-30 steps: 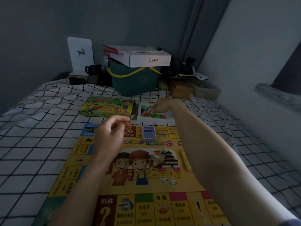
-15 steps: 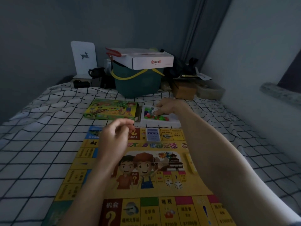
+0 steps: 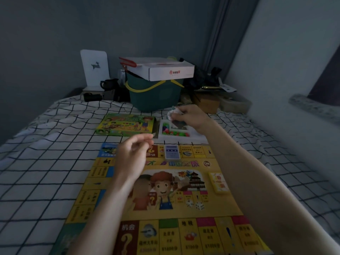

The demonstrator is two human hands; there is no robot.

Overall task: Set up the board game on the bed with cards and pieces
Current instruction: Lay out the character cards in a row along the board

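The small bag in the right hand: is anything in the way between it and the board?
Nothing visible. The right hand holds the bag above the tray; the board lies just beyond the tray, toward the person.

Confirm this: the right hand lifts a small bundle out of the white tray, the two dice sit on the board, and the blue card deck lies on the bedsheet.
Wrong on the deck. The head view shows the blue card deck lying on the board, at its far edge, not the bedsheet. The rest stands.

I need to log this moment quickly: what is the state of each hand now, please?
Left hand: open, fingers loosely curled above the game board, holding nothing.
Right hand: pinching a small whitish bundle above the white tray.
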